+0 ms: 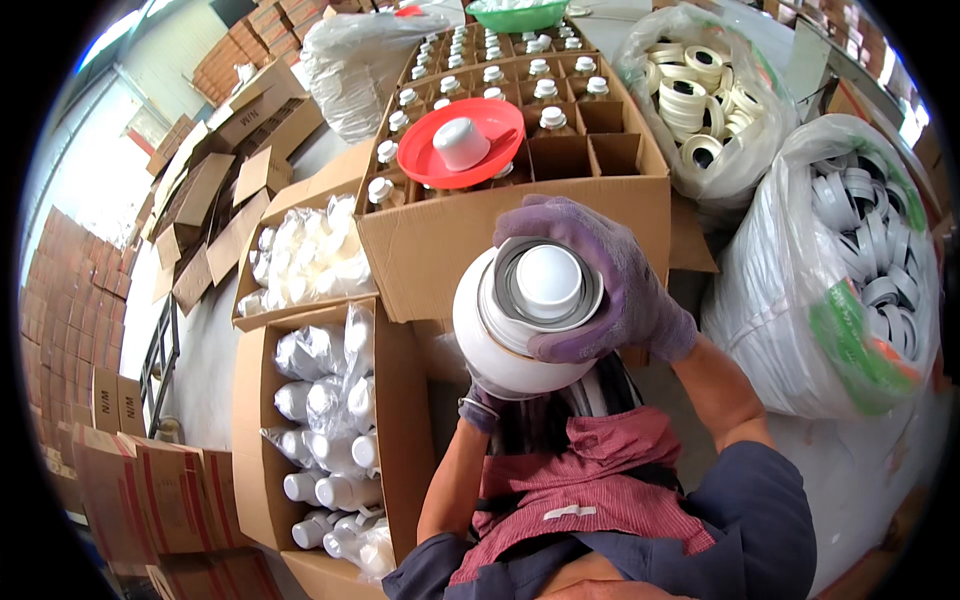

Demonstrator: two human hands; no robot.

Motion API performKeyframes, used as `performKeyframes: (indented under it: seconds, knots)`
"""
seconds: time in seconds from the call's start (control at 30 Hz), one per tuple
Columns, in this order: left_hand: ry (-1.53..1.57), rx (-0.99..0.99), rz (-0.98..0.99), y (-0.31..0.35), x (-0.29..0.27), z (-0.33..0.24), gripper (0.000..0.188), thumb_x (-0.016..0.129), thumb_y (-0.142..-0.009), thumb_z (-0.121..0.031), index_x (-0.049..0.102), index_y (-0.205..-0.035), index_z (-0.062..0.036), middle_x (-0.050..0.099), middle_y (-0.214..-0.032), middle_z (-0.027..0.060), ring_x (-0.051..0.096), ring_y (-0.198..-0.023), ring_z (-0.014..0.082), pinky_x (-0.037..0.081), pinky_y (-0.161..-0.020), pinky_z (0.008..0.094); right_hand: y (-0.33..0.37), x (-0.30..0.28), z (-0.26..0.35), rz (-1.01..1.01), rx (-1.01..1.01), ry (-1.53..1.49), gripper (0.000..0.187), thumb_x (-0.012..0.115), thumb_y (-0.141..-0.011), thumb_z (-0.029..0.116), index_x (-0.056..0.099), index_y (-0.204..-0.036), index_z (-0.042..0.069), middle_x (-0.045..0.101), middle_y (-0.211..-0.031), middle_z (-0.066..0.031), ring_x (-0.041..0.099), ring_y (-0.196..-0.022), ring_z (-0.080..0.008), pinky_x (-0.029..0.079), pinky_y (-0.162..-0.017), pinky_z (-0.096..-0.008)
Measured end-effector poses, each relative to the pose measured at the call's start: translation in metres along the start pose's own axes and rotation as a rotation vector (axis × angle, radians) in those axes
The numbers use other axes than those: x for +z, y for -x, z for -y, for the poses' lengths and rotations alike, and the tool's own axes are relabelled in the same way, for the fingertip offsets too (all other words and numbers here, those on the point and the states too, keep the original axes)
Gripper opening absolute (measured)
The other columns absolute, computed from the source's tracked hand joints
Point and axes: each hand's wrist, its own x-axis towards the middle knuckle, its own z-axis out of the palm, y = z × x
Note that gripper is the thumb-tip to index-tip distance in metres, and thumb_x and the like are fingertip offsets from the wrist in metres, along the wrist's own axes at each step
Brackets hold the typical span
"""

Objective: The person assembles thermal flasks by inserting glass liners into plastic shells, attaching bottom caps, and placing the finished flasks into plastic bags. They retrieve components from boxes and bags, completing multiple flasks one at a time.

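A white vacuum flask (520,372) is held upright in front of my apron, its round white stopper (548,280) facing up inside a grey-and-white collar (590,300). My right hand (610,265), in a purple work glove, is closed around the collar from the far and right sides. My left hand (483,408), also gloved, is under the flask's left side; most of it is hidden behind the body. Just beyond, a red plastic dish (418,152) with a white cup (461,144) rests on a divided carton (520,235) of white-capped bottles.
At left, one open carton (250,440) holds bagged white flask parts and another white plastic pieces (315,255). Clear sacks of cream rings (685,105) and grey-white collars (870,230) stand at right. Flattened cardboard (205,200) leans farther left. A green basket (517,14) sits at the back.
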Motion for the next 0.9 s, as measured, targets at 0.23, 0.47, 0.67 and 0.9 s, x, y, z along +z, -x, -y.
performKeyframes:
  seconds: [0.23,0.47,0.67,0.9]
  knots:
    - [0.064,0.084,-0.091,0.0,-0.025,-0.009,0.054,0.051,-0.098,-0.026,0.033,-0.145,-0.0064,0.043,-0.146,0.0112,0.045,-0.129,0.024,0.038,-0.108,0.0401,-0.006,0.011,-0.02,-0.312,0.253,0.024,0.069,0.085,-0.067,0.039,0.053,-0.117,0.001,0.061,-0.108,-0.0125,0.062,-0.1,-0.0242,0.048,-0.091,-0.036]
    - [0.147,0.087,-0.186,0.011,-0.06,0.014,0.053,0.049,-0.099,-0.027,0.033,-0.145,-0.0062,0.043,-0.145,0.011,0.046,-0.128,0.0243,0.039,-0.107,0.0401,-0.035,0.038,-0.04,-0.246,0.337,-0.155,0.074,0.085,-0.068,0.034,0.053,-0.125,-0.001,0.061,-0.115,-0.0142,0.058,-0.11,-0.0241,0.044,-0.099,-0.0365]
    - [0.25,0.087,-0.256,0.016,-0.059,0.065,0.053,0.048,-0.1,-0.028,0.033,-0.145,-0.0059,0.043,-0.145,0.0108,0.046,-0.128,0.0244,0.04,-0.107,0.0401,-0.069,0.068,-0.05,-0.155,0.43,0.017,0.072,0.085,-0.063,0.032,0.058,-0.122,0.001,0.063,-0.105,-0.0093,0.061,-0.099,-0.0201,0.046,-0.09,-0.0321]
    - [0.256,0.044,-0.29,0.02,-0.075,0.059,0.052,0.046,-0.101,-0.029,0.033,-0.145,-0.0057,0.044,-0.145,0.0105,0.046,-0.127,0.0247,0.04,-0.106,0.0401,-0.071,0.066,-0.072,-0.047,0.266,-0.036,0.078,0.088,-0.056,0.039,0.059,-0.116,-0.001,0.063,-0.102,-0.0113,0.062,-0.092,-0.0237,0.047,-0.084,-0.0348]
